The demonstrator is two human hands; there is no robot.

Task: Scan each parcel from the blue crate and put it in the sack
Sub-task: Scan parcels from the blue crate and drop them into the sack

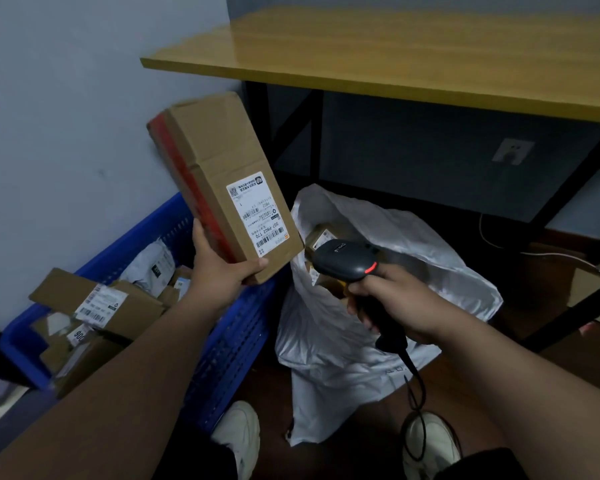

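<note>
my left hand holds a long cardboard parcel up above the blue crate, fingers clamped around its lower end, thumb on the side with the red tape. the white shipping label faces me, tilted. my right hand is clenched around the handle of the black scanner, its head pointing up toward the label, a red light glowing on its back. the crate beside the wall holds more boxes and a grey mailer. the white sack sits open on the floor just right of the crate, with at least 1 box inside, under the wooden worktop.
</note>
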